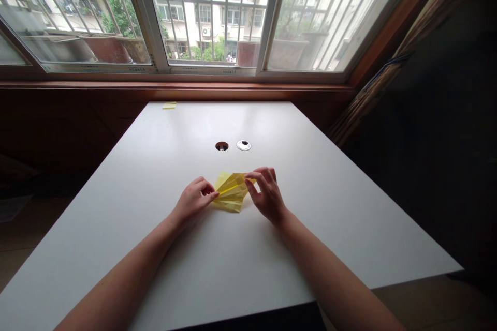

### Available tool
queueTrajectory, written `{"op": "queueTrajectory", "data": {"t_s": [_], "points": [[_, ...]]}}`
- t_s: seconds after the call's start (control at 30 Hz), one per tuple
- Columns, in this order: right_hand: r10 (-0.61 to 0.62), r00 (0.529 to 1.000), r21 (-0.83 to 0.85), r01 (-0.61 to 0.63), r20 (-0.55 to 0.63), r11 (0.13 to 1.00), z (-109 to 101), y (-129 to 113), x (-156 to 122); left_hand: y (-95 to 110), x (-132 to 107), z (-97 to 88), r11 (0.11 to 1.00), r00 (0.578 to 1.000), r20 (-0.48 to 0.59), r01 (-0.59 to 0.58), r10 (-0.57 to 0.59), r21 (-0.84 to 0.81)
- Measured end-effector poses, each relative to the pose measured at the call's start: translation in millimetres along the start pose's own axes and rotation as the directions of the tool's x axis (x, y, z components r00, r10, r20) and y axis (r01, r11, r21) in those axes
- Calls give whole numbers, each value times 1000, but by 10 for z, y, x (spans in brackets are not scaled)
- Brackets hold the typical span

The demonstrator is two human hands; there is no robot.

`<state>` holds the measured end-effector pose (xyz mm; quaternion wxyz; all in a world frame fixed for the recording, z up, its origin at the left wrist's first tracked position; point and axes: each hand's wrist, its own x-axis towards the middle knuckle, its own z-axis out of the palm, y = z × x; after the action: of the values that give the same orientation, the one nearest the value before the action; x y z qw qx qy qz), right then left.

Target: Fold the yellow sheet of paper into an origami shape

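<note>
A thin yellow sheet of paper [232, 194], creased into fan-like pleats, is held just over the white table between both hands. My left hand [196, 196] pinches its left end, where the folds gather between thumb and fingers. At the upper right, my right hand [267, 191] has its thumb and index finger closed on the paper's edge. The pleats spread out towards the lower right, and the sheet looks slightly see-through. Parts of its edges are hidden behind the fingers.
The white table [155, 165] reaches to the window sill. Beyond the hands are a round cable hole [221, 146] and a round silver cover [244, 145]. A small yellow paper piece [169, 105] lies at the far left edge. A curtain [373, 88] hangs at the right.
</note>
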<state>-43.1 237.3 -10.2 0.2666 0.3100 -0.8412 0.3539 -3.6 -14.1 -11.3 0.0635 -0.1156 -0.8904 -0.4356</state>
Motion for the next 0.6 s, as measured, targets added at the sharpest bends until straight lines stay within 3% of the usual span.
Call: {"op": "queueTrajectory", "data": {"t_s": [0.13,0.3,0.47,0.6], "points": [[129,991,115,-132,35,985,25,47,-8,14,14,-37,985,989,-91,105,-117,-134],[291,923,185,-341,251,922,79,99,-19,36,-7,-40,916,955,-119,218,-271,-337],[310,860,246,-428,405,870,132,110,3,95,-24,-13,874,960,-36,239,-279,-423],[338,810,392,-542,479,743,173,109,9,138,-21,-17,904,976,55,215,-209,-370]]}}
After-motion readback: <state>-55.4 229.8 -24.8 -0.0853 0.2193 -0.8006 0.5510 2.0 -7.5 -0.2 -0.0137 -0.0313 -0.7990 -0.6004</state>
